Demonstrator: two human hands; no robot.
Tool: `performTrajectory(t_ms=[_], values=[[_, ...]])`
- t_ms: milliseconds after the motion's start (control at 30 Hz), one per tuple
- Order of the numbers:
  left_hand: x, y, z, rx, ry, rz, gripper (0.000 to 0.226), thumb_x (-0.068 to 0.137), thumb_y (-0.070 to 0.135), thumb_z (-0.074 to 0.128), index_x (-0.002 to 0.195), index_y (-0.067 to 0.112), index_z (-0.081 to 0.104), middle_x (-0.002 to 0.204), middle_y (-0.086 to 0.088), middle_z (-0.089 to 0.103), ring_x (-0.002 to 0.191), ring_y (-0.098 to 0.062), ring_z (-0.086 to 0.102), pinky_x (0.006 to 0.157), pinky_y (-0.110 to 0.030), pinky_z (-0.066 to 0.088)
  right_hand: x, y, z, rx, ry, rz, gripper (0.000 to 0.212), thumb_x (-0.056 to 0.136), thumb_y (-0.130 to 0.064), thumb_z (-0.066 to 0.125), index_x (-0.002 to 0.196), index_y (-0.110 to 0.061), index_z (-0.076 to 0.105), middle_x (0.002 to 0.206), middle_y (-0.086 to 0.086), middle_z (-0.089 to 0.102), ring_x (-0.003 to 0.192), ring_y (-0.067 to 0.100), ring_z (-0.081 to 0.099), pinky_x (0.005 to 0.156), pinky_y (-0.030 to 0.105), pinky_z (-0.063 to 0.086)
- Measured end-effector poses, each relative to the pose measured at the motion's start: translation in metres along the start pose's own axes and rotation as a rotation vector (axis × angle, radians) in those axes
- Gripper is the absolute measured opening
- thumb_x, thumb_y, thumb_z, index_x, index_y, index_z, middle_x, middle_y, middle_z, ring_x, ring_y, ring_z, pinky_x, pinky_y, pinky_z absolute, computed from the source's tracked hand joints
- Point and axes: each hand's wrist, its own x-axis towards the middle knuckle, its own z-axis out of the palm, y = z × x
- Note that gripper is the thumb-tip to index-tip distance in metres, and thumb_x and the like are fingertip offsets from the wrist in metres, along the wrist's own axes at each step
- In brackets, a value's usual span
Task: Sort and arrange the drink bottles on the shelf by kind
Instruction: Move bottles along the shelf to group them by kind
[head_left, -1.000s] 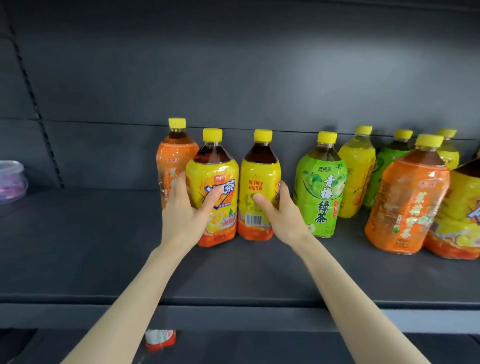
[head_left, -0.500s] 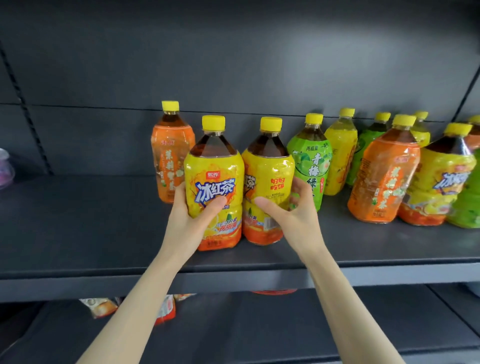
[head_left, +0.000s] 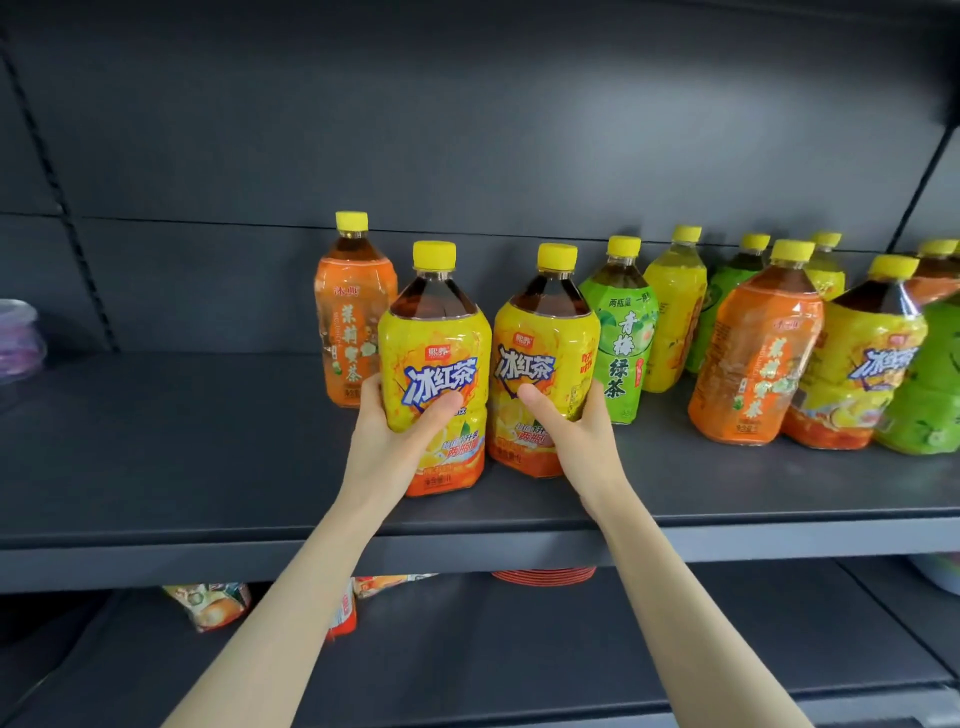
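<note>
Head camera: left hand (head_left: 395, 447) wraps the left iced-tea bottle (head_left: 436, 353), thumb across the label; right hand (head_left: 571, 441) clasps the right iced-tea bottle (head_left: 545, 343) likewise. Both stand upright, side by side, near the front edge of the shelf (head_left: 208, 467).

The single head view looks forward and slightly down onto the shelf (head_left: 182, 441), near, facing its back panel (head_left: 467, 130).

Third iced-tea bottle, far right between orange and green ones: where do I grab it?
Probably grip the iced-tea bottle at its narrow shoulder below the cap, from front and above: the orange bottle and green bottle crowd both its sides.
</note>
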Motion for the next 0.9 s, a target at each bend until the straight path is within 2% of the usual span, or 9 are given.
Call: performTrajectory(t_ms=[100, 167, 233, 333, 400, 533, 733, 833, 900], values=[[-0.001, 0.003, -0.003, 0.012, -0.021, 0.022, 0.073, 0.057, 0.056, 0.07, 0.121, 0.033, 0.045, 0.095, 0.029, 0.066, 0.087, 0.011, 0.063, 0.059, -0.007, 0.048, -0.015, -0.006, -0.008, 0.067, 0.005, -0.022, 0.072, 0.062, -0.05, 0.076, 0.125, -0.027, 0.05, 0.115, -0.01, 0.067, 0.098, 0.003, 0.066, 0.071, 0.015, 0.056], [-0.009, 0.005, 0.0, -0.016, -0.007, 0.037, 0.065, 0.059, 0.055, 0.069, 0.117, 0.036, 0.048, 0.094, 0.028, 0.067, 0.087, 0.01, 0.063, 0.059, -0.006, 0.048, -0.027, -0.009, -0.019, 0.108, -0.003, -0.028, 0.066, 0.068, -0.047, 0.08, 0.124, -0.026, 0.053, 0.11, -0.009, 0.071, 0.097, 0.005, 0.068, 0.076, 0.021, 0.058], [-0.02, 0.01, 0.009, -0.044, -0.025, 0.05, 0.053, 0.063, 0.053, 0.068, 0.112, 0.041, 0.05, 0.096, 0.029, 0.067, 0.088, 0.007, 0.065, 0.06, -0.007, 0.049, -0.04, -0.015, -0.034, 0.148, 0.003, -0.03, 0.059, 0.073, -0.046, 0.076, 0.124, -0.026, 0.053, 0.109, -0.008, 0.072, 0.098, 0.009, 0.07, 0.075, 0.025, 0.059], [-0.039, 0.019, 0.033, -0.067, -0.084, 0.071, 0.046, 0.066, 0.054, 0.07, 0.107, 0.04, 0.053, 0.098, 0.027, 0.068, 0.09, 0.004, 0.066, 0.061, -0.01, 0.05, -0.055, -0.027, -0.06, 0.194, 0.051, -0.036, 0.052, 0.074, -0.048, 0.07, 0.119, -0.029, 0.055, 0.105, -0.008, 0.073, 0.094, 0.012, 0.071, 0.067, 0.022, 0.057], [-0.052, 0.025, 0.057, -0.069, -0.114, 0.091, 0.051, 0.062, 0.063, 0.072, 0.103, 0.039, 0.054, 0.097, 0.025, 0.068, 0.089, 0.002, 0.067, 0.062, -0.011, 0.051, -0.065, -0.036, -0.083, 0.187, 0.104, -0.057, 0.054, 0.071, -0.054, 0.071, 0.118, -0.031, 0.056, 0.105, -0.009, 0.073, 0.094, 0.013, 0.071, 0.067, 0.022, 0.057], [-0.076, 0.04, 0.114, -0.072, -0.174, 0.115, 0.048, 0.063, 0.062, 0.067, 0.101, 0.036, 0.056, 0.096, 0.021, 0.07, 0.088, -0.002, 0.068, 0.062, -0.014, 0.053, -0.092, -0.054, -0.143, 0.123, 0.238, -0.118, 0.06, 0.069, -0.061, 0.07, 0.12, -0.032, 0.058, 0.11, -0.006, 0.072, 0.097, 0.015, 0.071, 0.073, 0.03, 0.059], [-0.144, 0.055, 0.232, -0.183, -0.327, 0.126, 0.052, 0.063, 0.065, 0.068, 0.105, 0.036, 0.06, 0.098, 0.017, 0.071, 0.09, -0.005, 0.069, 0.07, -0.021, 0.055, -0.151, -0.074, -0.271, 0.048, 0.397, -0.13, 0.059, 0.068, -0.06, 0.068, 0.114, -0.023, 0.062, 0.104, 0.001, 0.074, 0.092, 0.02, 0.072, 0.068, 0.03, 0.059], [-0.19, 0.054, 0.299, -0.263, -0.407, 0.081, 0.051, 0.07, 0.059, 0.072, 0.112, 0.032, 0.059, 0.101, 0.013, 0.072, 0.092, -0.009, 0.069, 0.067, -0.019, 0.055, -0.187, -0.083, -0.348, -0.035, 0.469, -0.11, 0.059, 0.065, -0.066, 0.068, 0.11, -0.028, 0.063, 0.102, -0.001, 0.074, 0.09, 0.02, 0.072, 0.069, 0.034, 0.06], [-0.218, 0.055, 0.342, -0.289, -0.449, 0.052, 0.054, 0.068, 0.062, 0.07, 0.111, 0.031, 0.06, 0.1, 0.012, 0.072, 0.091, -0.01, 0.07, 0.067, -0.02, 0.055, -0.208, -0.089, -0.394, -0.096, 0.513, -0.114, 0.06, 0.065, -0.068, 0.067, 0.111, -0.03, 0.063, 0.102, -0.002, 0.074, 0.09, 0.018, 0.072, 0.069, 0.033, 0.059]])
